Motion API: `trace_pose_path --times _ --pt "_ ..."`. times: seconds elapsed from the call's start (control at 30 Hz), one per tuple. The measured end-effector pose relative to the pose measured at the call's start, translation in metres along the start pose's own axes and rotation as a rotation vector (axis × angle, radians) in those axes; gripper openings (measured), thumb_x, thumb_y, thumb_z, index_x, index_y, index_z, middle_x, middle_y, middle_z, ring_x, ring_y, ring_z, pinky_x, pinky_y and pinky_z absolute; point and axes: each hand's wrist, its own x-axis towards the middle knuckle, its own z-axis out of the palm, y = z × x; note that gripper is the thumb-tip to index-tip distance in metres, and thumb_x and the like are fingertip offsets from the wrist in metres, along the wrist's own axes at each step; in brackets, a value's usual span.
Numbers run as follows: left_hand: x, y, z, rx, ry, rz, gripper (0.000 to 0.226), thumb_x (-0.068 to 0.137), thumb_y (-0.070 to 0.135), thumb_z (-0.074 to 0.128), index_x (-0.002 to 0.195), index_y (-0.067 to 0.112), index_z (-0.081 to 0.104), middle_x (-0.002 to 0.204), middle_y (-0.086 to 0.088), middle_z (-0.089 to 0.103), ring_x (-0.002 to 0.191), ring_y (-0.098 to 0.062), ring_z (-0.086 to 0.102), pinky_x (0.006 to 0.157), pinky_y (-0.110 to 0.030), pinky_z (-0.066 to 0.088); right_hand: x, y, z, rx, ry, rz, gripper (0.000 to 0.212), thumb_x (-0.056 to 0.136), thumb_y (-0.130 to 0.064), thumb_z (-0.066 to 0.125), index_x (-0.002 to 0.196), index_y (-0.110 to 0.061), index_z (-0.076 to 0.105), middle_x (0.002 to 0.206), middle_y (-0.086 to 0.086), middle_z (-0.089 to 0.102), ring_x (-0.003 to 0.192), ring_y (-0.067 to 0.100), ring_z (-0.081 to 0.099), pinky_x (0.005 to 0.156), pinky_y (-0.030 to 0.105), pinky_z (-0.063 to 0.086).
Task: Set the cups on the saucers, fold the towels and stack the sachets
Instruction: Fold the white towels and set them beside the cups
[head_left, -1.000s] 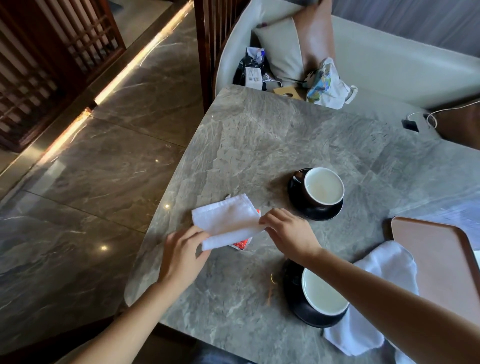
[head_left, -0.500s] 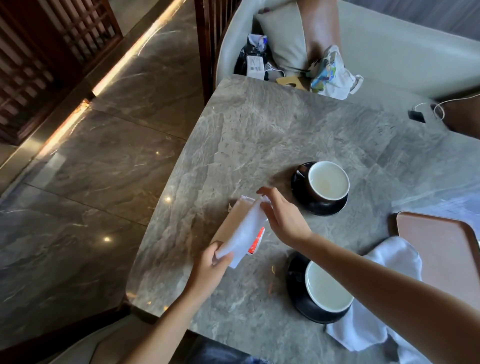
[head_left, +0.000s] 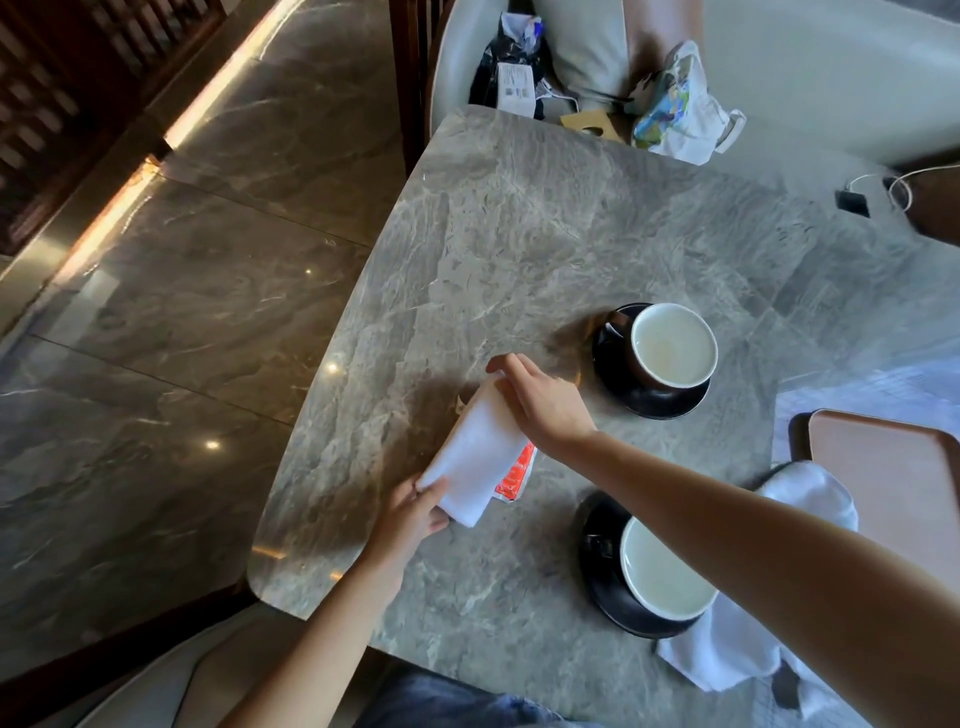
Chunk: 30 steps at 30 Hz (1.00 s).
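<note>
Hands hold a small white towel (head_left: 480, 457) over the grey stone table (head_left: 519, 249). It is folded into a long shape that runs from near-left to far-right. The left hand (head_left: 415, 514) pinches the near end, with the thumb on top and the fingers curled under, shut tight on the cloth. The right hand (head_left: 540, 400) grips the far end, its fingers bent down and closed on the top edge. A red and white sachet (head_left: 515, 475) peeks out from under the right side of the towel and lies on the table; I cannot tell if more sachets are hidden there. To the far right of the hands, a dark cup (head_left: 672, 348) with a white inside stands on a black saucer (head_left: 649, 402). Near the person, under the right arm, a second cup (head_left: 657, 569) sits on another black saucer (head_left: 597, 571). A second white towel (head_left: 727, 649) lies loose and crumpled just to the right of that saucer, and part of it goes under the arm. A pink-brown tray (head_left: 893, 478) rests at the right edge. Beyond the far end of the table is a pale seat (head_left: 831, 88) with bags (head_left: 675, 109) on it.
</note>
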Motion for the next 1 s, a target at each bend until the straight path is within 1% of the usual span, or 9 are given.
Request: trace_pose_path --times 0.13,0.2,0.27,0.33,0.47,0.6,0.67,0.73,1.0 --pt "0.003 0.001 -0.004 0.115 0.024 0.048 0.011 0.092 0.013 0.052 0.085 0.016 0.060 0.082 -0.006 0.065 0.065 -0.006 0.067 0.058 -0.016 0.051 0.007 0.002 0.005 -0.055 -0.016 -0.005 0.022 0.098 -0.033 0.034 0.117 -0.030 0.043 0.125 -0.006 0.055 0.080 0.036 0.064 0.065 0.034 0.045" --pt "0.001 0.002 -0.006 0.274 0.039 0.105 0.007 0.090 0.016 0.054 0.087 0.010 0.056 0.082 -0.008 0.063 0.057 -0.005 0.064 0.053 -0.018 0.047 0.009 0.001 0.006 -0.078 -0.030 -0.018 0.022 0.098 -0.034 0.034 0.117 -0.029 0.044 0.124 -0.005 0.056 0.082 0.035 0.064 0.067 0.036 0.047" --pt "-0.003 0.003 -0.008 0.691 0.181 0.319 0.018 0.086 0.023 0.058 0.099 0.010 0.053 0.087 -0.008 0.061 0.067 -0.013 0.061 0.058 -0.027 0.045 0.011 -0.001 0.006 -0.102 -0.042 -0.036 0.022 0.098 -0.034 0.035 0.116 -0.028 0.046 0.121 -0.004 0.057 0.082 0.035 0.065 0.067 0.037 0.048" --pt "-0.006 0.004 -0.006 1.052 0.364 0.616 0.037 0.082 0.025 0.061 0.115 0.012 0.051 0.104 -0.006 0.060 0.092 -0.021 0.058 0.078 -0.034 0.044 0.013 -0.003 0.007 -0.126 -0.053 -0.046 0.023 0.097 -0.033 0.037 0.116 -0.027 0.048 0.119 -0.002 0.058 0.082 0.036 0.064 0.068 0.037 0.047" --pt "-0.005 0.004 0.019 1.315 0.219 0.893 0.060 0.086 0.031 0.046 0.142 0.017 0.030 0.151 -0.003 0.034 0.140 -0.020 0.029 0.114 -0.045 0.019 0.018 -0.009 0.006 -0.209 -0.048 -0.064 0.023 0.094 -0.029 0.044 0.115 -0.024 0.054 0.115 0.001 0.057 0.094 0.032 0.060 0.078 0.036 0.041" --pt "0.012 -0.014 0.027 1.485 0.143 0.791 0.068 0.088 0.035 0.047 0.147 0.012 0.021 0.155 -0.009 0.026 0.144 -0.023 0.020 0.116 -0.052 0.016 0.018 -0.017 0.012 -0.264 -0.006 -0.141 0.036 0.092 -0.025 0.047 0.127 -0.026 0.052 0.134 0.002 0.052 0.123 0.026 0.045 0.098 0.042 0.034" --pt "0.019 -0.022 0.027 1.505 0.153 0.788 0.070 0.086 0.038 0.050 0.146 0.012 0.024 0.153 -0.011 0.031 0.143 -0.024 0.024 0.115 -0.053 0.020 0.018 -0.017 0.022 -0.295 -0.132 -0.169 0.043 0.097 -0.037 0.038 0.138 -0.028 0.042 0.154 0.001 0.031 0.142 0.024 0.023 0.113 0.050 0.015" --pt "0.024 -0.029 0.028 1.495 0.191 0.813 0.073 0.085 0.041 0.051 0.146 0.013 0.024 0.153 -0.011 0.031 0.143 -0.023 0.023 0.114 -0.053 0.022 0.020 -0.012 0.031 -0.310 -0.214 -0.169 0.049 0.098 -0.044 0.028 0.145 -0.031 0.029 0.160 -0.002 0.012 0.147 0.021 0.005 0.115 0.053 0.002" --pt "0.037 -0.049 0.033 1.508 0.372 0.862 0.078 0.084 0.043 0.051 0.148 0.013 0.017 0.156 -0.010 0.025 0.146 -0.021 0.015 0.117 -0.047 0.013 0.032 0.005 0.041 -0.289 -0.161 -0.299 0.057 0.094 -0.050 0.022 0.147 -0.030 0.025 0.159 -0.001 0.016 0.147 0.021 0.009 0.116 0.050 0.003"
